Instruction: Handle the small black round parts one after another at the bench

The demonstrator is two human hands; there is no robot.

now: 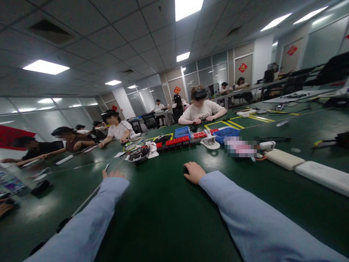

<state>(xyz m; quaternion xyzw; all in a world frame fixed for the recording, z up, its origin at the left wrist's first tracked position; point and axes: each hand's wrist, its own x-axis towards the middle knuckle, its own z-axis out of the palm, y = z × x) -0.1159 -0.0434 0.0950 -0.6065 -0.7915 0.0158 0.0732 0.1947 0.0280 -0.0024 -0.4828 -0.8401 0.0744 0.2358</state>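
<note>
My left hand [114, 174] reaches over the left part of the green table [155, 214], smeared by motion. Its fingers are too blurred to read. A small pale strip [107, 167] shows right beside it; whether the hand touches it I cannot tell. My right hand [194, 173] rests on the table near the middle, fingers curled around a small black object [186, 170], mostly hidden beneath them. Beyond my hands lie a bundle of cables [138, 154], a white stand-like clip [209, 141] and a row of red and black blocks [177, 142].
Two blue trays [227, 134] stand past the blocks. To the right lie a cream case [285, 159] and a long white box [324, 176]. A cable [86, 200] runs by my left sleeve. Across the table sits a person [203, 107]; others sit at the left.
</note>
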